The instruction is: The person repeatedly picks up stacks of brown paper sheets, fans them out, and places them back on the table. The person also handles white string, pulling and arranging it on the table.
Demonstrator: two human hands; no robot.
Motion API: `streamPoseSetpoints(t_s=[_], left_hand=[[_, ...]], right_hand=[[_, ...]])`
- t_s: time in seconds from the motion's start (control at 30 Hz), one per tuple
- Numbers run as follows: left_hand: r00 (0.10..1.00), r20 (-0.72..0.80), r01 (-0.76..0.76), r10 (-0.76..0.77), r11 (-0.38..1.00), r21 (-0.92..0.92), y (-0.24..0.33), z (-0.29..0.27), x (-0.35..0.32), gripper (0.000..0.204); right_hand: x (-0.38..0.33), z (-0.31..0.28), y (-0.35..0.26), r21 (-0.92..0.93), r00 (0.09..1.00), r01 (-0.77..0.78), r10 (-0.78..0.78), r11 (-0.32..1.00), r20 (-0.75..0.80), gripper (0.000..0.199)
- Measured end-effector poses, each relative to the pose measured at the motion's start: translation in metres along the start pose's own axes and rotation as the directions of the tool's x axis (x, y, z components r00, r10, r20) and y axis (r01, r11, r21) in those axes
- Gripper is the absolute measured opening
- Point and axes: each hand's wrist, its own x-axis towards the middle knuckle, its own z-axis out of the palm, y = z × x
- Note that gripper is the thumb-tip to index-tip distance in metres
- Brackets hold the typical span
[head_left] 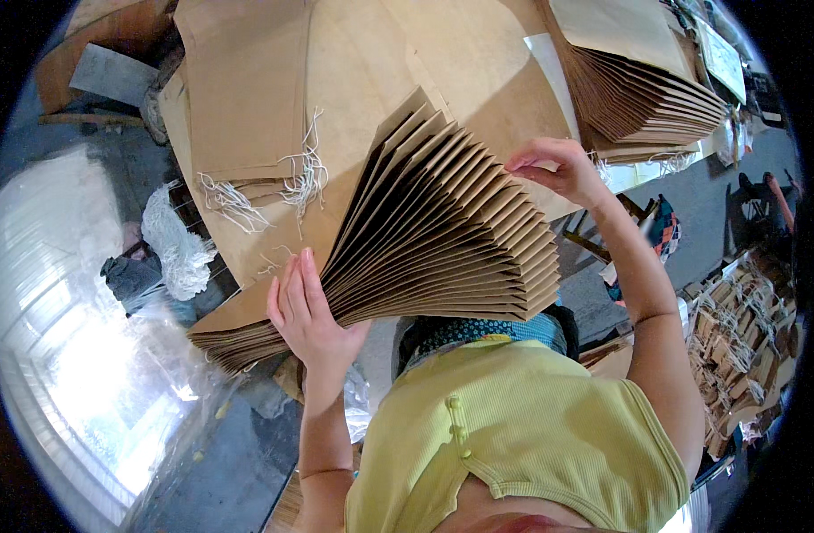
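Head view: the left hand (313, 324) lies on the narrow waist of the brown paper stack (442, 231), fingers side by side, its clamping unclear; the stack fans open rightward, over the table's near edge; the right hand (553, 169) curls at the fan's upper edge, whether pinching I cannot tell; fanning seems in hand, and the next move calls for steady left pressure; bright plastic sheeting (65, 302) lies left, the wooden table (362, 44) beyond, a second fanned stack (642, 102) right.
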Motion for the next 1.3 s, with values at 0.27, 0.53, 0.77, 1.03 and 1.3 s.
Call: streamPoseSetpoints(t_s=[0.27, 0.53, 0.77, 1.03, 1.3], left_hand=[[1.000, 0.020, 0.006, -0.005, 1.000, -0.018, 0.002, -0.005, -0.004, 0.103], [0.997, 0.083, 0.006, 0.001, 0.996, -0.089, -0.012, -0.016, -0.012, 0.098], [0.982, 0.127, 0.146, -0.137, 0.987, -0.068, -0.005, -0.011, -0.015, 0.089], [0.985, 0.115, 0.138, -0.130, 0.988, -0.071, 0.000, 0.000, 0.000, 0.073], [0.996, 0.065, 0.059, -0.057, 0.998, -0.032, -0.002, -0.001, 0.004, 0.085]], right_hand=[[0.007, -0.001, -0.014, -0.315, 0.994, 0.090, -0.068, 0.945, 0.080, 0.011], [0.022, 0.005, -0.063, -0.350, 0.967, 0.249, -0.252, 0.903, 0.038, 0.014], [0.035, -0.016, -0.028, -0.054, 0.989, -0.036, 0.044, 0.998, 0.138, 0.010], [0.052, 0.053, 0.009, 0.448, 0.950, -0.314, 0.274, 0.837, 0.152, 0.067], [0.088, 0.058, 0.004, 0.585, 0.938, -0.331, 0.192, 0.740, 0.287, 0.065]])
